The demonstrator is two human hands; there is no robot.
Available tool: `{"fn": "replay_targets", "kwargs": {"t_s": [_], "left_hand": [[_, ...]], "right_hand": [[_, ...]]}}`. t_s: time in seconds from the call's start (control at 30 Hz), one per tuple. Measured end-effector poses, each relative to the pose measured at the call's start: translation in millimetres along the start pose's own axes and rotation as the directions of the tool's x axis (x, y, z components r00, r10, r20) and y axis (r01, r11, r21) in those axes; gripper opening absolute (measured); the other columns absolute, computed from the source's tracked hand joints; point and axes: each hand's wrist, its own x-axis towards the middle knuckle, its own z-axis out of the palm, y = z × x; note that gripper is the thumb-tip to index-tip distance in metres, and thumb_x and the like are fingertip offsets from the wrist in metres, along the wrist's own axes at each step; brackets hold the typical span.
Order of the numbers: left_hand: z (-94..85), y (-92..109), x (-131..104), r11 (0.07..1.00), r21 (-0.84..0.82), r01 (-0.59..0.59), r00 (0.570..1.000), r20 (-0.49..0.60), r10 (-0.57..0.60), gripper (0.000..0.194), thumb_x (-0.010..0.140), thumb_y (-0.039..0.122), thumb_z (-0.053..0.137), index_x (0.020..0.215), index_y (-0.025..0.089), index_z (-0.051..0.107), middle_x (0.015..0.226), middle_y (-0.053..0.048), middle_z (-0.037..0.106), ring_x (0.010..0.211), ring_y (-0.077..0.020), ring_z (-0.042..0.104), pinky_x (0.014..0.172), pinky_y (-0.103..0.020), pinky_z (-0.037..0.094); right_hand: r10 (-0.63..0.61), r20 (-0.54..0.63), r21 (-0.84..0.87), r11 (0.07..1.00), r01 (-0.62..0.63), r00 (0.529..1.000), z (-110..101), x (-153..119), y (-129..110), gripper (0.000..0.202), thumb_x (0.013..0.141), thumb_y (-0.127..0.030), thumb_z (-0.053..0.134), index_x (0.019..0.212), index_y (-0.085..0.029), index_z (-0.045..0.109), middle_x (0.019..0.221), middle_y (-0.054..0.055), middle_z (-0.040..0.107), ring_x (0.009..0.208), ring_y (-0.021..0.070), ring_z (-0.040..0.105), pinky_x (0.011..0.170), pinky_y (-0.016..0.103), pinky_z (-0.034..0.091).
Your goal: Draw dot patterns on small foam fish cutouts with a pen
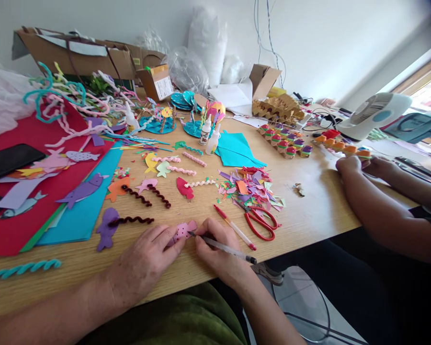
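A small pink fish cutout with dark dots lies on the wooden table near its front edge. The fingers of my left hand press on its left part and hide some of it. My right hand pinches a black-capped pen, its tip touching the fish near the tail. Just right of my right hand lie a red pen and red-handled scissors. A purple fish with a brown twisted pipe cleaner is left of my left hand.
Paper scraps are heaped behind the scissors. Glue bottles stand farther back. Coloured sheets and a phone are at left. Another person's hands hold a painted egg-carton piece at right, near a white fan.
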Motion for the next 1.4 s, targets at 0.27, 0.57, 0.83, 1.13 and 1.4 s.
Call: {"fn": "replay_targets", "kwargs": {"t_s": [0.27,0.57,0.83,1.13,1.4], "left_hand": [[0.3,-0.3,-0.9,1.0,-0.006,0.005,1.0,-0.013,-0.005,0.039,0.097,0.01,0.023,0.114,0.009,0.058,0.103,-0.013,0.062,0.094,-0.0209,0.057,0.08,-0.036,0.054],[-1.2,0.1,0.3,1.0,-0.014,-0.001,1.0,-0.001,0.001,0.039,0.096,0.01,0.023,0.115,0.008,0.058,0.103,-0.014,0.061,0.095,-0.0213,0.056,0.082,-0.037,0.054],[2.6,-0.3,-2.9,1.0,-0.017,0.012,1.0,-0.015,-0.012,0.038,0.096,0.01,0.025,0.118,0.01,0.056,0.106,-0.012,0.061,0.097,-0.0203,0.056,0.084,-0.036,0.052],[-0.8,-0.3,-2.2,1.0,-0.018,0.0,1.0,0.001,0.0,0.038,0.096,0.01,0.025,0.119,0.009,0.056,0.105,-0.013,0.061,0.098,-0.0209,0.055,0.083,-0.036,0.053],[0.0,0.0,0.1,1.0,-0.002,0.0,1.0,-0.017,0.0,0.038,0.096,0.009,0.025,0.115,0.009,0.058,0.104,-0.013,0.062,0.094,-0.0205,0.057,0.081,-0.035,0.054]], "right_hand": [[-0.01,-0.009,-0.002,1.0,0.01,1.0,0.3,-0.2,1.2,0.008,0.069,-0.014,0.048,0.063,-0.02,0.049,0.052,-0.005,0.051,0.045,0.0085,0.043,0.045,0.018,0.031],[0.005,-0.011,-0.008,1.0,-0.005,1.0,-0.3,0.0,0.5,0.008,0.069,-0.015,0.048,0.062,-0.02,0.049,0.052,-0.005,0.05,0.044,0.0086,0.042,0.044,0.018,0.031],[0.008,-0.014,-0.013,1.0,-0.008,1.0,0.7,-0.3,1.5,0.008,0.068,-0.014,0.048,0.062,-0.02,0.049,0.052,-0.005,0.05,0.044,0.0084,0.042,0.044,0.018,0.031],[0.002,-0.001,-0.013,1.0,-0.002,1.0,-0.6,-0.3,0.6,0.009,0.069,-0.014,0.048,0.062,-0.019,0.049,0.053,-0.004,0.051,0.045,0.0083,0.042,0.045,0.018,0.032],[-0.001,-0.006,-0.005,1.0,0.001,1.0,-0.5,0.1,0.4,0.009,0.068,-0.013,0.048,0.062,-0.02,0.049,0.052,-0.005,0.052,0.045,0.0083,0.042,0.044,0.018,0.032]]}}
